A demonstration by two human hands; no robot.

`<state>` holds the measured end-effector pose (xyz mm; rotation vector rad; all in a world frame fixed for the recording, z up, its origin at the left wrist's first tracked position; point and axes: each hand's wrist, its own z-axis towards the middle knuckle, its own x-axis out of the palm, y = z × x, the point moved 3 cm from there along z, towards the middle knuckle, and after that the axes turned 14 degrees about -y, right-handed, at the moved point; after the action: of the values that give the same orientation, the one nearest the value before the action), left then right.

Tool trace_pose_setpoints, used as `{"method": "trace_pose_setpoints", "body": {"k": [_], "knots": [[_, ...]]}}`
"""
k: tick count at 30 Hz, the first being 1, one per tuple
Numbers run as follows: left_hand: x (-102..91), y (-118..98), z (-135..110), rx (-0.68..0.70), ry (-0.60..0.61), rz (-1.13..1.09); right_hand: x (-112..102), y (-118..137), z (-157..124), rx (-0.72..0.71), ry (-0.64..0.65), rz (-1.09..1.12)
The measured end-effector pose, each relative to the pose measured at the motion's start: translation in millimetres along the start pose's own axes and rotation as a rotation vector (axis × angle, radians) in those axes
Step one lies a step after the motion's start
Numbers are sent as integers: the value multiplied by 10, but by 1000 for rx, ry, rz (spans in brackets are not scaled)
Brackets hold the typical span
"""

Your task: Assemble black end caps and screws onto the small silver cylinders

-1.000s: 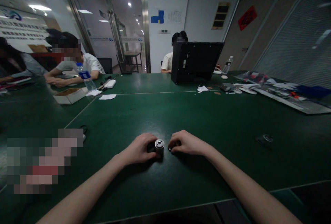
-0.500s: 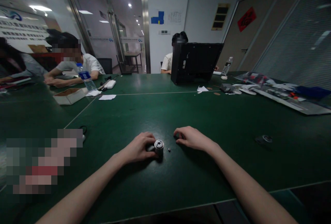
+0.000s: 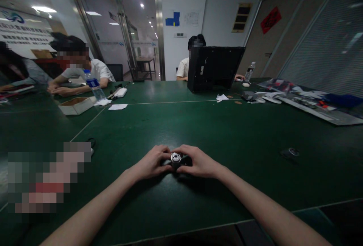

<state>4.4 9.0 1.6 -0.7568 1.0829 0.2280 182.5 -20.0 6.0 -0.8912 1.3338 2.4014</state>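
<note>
A short metal cylinder [image 3: 176, 159] stands upright on the green table in front of me, its silver top marked by dark openings. My left hand [image 3: 159, 161] is wrapped round its left side, thumb in front and fingers behind. From the other side, my right hand [image 3: 196, 161] closes on it too, the thumb at the near side and the fingertips at the far side. The small metal part that lay just right of the cylinder is now hidden by my right hand.
A second dark cylindrical part [image 3: 292, 153] lies to the right on the green table [image 3: 181, 125]. Farther off are an open box [image 3: 76, 106], a water bottle [image 3: 95, 85], a black monitor [image 3: 217, 68] and a loaded board [image 3: 326, 111]. Several people sit across the table.
My right hand has come in from the right and taken hold of the cylinder, covering the small part. My left hand keeps its grip; the cylinder has shifted slightly right.
</note>
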Motion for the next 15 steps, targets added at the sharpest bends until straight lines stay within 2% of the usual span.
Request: {"method": "trace_pose_setpoints", "body": {"k": [5, 10, 15], "knots": [[-20, -10, 10, -29, -3, -6, 58, -62, -3, 55, -66, 114], [-69, -9, 29, -93, -10, -46, 63, -177, 23, 230, -80, 253], [-81, 10, 17, -101, -3, -47, -130, -87, 8, 355, -179, 342]]}}
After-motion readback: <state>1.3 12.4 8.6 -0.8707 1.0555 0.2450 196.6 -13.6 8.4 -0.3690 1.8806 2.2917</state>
